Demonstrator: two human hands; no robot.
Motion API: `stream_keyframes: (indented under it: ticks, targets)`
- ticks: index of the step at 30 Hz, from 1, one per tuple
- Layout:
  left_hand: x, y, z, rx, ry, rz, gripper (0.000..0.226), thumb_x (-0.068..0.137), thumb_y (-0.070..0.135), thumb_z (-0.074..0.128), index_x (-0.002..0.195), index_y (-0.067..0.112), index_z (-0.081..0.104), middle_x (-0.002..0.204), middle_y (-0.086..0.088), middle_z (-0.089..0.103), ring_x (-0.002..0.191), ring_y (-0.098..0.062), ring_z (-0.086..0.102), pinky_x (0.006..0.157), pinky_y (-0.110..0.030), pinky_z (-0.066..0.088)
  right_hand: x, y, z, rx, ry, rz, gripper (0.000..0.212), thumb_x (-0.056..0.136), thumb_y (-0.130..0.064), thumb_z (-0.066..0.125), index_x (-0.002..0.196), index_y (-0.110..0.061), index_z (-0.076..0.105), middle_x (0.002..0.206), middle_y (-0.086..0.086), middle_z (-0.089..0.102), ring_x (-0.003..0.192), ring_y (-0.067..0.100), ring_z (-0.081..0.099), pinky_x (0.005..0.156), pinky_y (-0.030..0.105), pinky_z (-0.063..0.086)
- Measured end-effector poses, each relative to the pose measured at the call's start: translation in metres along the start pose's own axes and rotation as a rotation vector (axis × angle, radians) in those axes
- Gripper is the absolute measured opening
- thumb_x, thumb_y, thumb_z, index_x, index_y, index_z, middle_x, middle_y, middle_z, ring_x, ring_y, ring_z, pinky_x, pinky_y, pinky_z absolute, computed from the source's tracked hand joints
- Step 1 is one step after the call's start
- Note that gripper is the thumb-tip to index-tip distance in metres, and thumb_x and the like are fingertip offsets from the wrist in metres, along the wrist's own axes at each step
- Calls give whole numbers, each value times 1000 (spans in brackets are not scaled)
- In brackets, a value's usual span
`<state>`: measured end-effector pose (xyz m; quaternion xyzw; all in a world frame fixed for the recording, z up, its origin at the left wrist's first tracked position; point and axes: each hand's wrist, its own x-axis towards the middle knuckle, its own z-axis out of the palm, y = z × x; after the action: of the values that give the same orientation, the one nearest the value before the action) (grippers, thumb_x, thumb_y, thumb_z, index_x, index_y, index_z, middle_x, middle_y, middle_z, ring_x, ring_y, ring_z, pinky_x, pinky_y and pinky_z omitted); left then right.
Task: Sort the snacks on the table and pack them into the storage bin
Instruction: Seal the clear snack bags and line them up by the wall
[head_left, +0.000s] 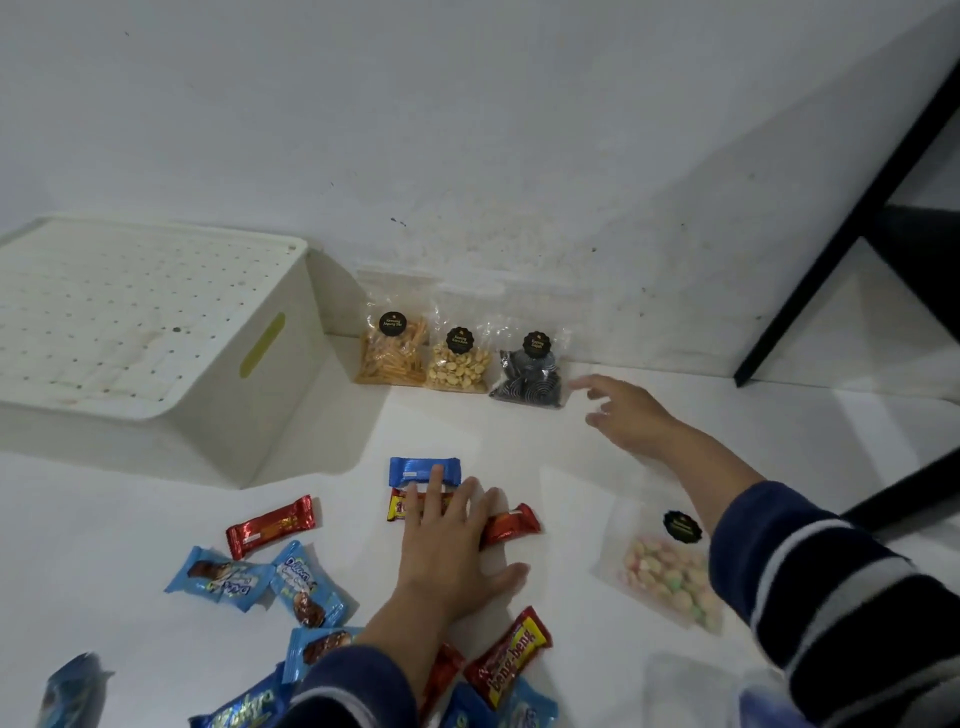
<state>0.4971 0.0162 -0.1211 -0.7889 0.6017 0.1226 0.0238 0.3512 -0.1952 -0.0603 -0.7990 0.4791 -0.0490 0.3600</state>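
Bin (208, 364) left of bags (457, 358); bars (270, 525) in front.

Scuffed white wall (467, 130), white table (675, 415), black frame (831, 249) at right

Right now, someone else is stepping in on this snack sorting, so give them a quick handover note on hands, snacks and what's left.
Left hand: open, fingers flat on wrapped bars at the table's middle, touching the blue bar.
Right hand: open, holds nothing, beside the dark snack bag.
Three clear bags stand in a row against the wall; the dark one is rightmost.
A pastel candy bag lies flat under the right arm.
Red and blue bars lie scattered in front.
The storage bin has its lid on; nothing visibly packed yet.
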Motion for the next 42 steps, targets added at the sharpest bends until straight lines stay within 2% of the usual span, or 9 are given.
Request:
stream_keyframes:
  ticks: [4, 8, 10, 15, 19, 25, 31, 38, 42]
  targets:
    - [-4, 28, -14, -17, 103, 50, 67, 93, 61, 25, 150, 29, 12, 159, 6, 12, 148, -21, -11, 119, -48, -6, -43, 28, -13, -96, -38, 26, 40, 96, -9, 48, 132, -25, 52, 135, 6, 49, 121, 23, 49, 94, 26, 39]
    - [-5, 84, -14, -245, 148, 122, 58, 96, 53, 29, 148, 27, 23, 155, 4, 26, 147, -16, 10, 121, -36, 11, -70, 64, -25, -187, -26, 147, 40, 99, -10, 39, 136, -22, 47, 143, 6, 44, 128, 22, 45, 102, 27, 36]
    - [-4, 112, -7, -378, 112, 117, 62, 93, 56, 35, 147, 27, 25, 154, 4, 28, 144, -16, 19, 118, -32, 20, -77, 78, -26, -225, -40, 240, 46, 99, -8, 34, 143, -23, 38, 146, 7, 40, 130, 23, 43, 103, 29, 38]
    - [-5, 160, 9, -521, -40, 96, 75, 88, 55, 51, 150, 34, 14, 159, 4, 12, 145, -16, 15, 113, -33, 26, -81, 97, -21, -374, -67, 350, 66, 91, 4, 35, 150, -22, 21, 147, 10, 35, 131, 28, 39, 104, 35, 41]
    - [-9, 167, 20, -590, -26, 95, 77, 87, 45, 60, 149, 38, 15, 160, 6, 6, 143, -16, 23, 111, -32, 32, -76, 94, -23, -302, -46, 373, 53, 94, 1, 37, 143, -18, 38, 142, 10, 43, 125, 27, 48, 98, 32, 44]
    - [-27, 153, 26, -662, 46, 79, 76, 85, 30, 65, 145, 43, 21, 154, 9, 17, 130, -14, 43, 95, -26, 46, -98, 81, -33, -240, 122, 219, 22, 94, -15, 52, 108, -16, 69, 116, 3, 66, 102, 21, 61, 85, 28, 49]
    - [-70, 139, 42, -764, 192, 124, 66, 89, 18, 61, 142, 43, 30, 135, 11, 33, 104, -9, 54, 72, -27, 53, -143, 49, -32, -151, 129, 72, 19, 94, -19, 53, 97, -20, 72, 110, -1, 66, 98, 19, 62, 86, 34, 52]
    - [-83, 132, 47, -829, 171, 149, 68, 92, 6, 52, 141, 47, 30, 137, 7, 38, 107, -2, 45, 76, -14, 42, -176, 44, -24, -233, 125, 35, 33, 93, -3, 45, 110, -19, 69, 122, 3, 61, 106, 21, 59, 90, 33, 50]
    - [-76, 129, 49, -727, 176, 204, 66, 93, 9, 50, 143, 45, 29, 131, 1, 46, 107, -11, 51, 79, -20, 44, -181, 51, -32, -321, 160, 102, 32, 89, 2, 48, 101, -15, 72, 115, 6, 65, 101, 23, 63, 87, 31, 53]
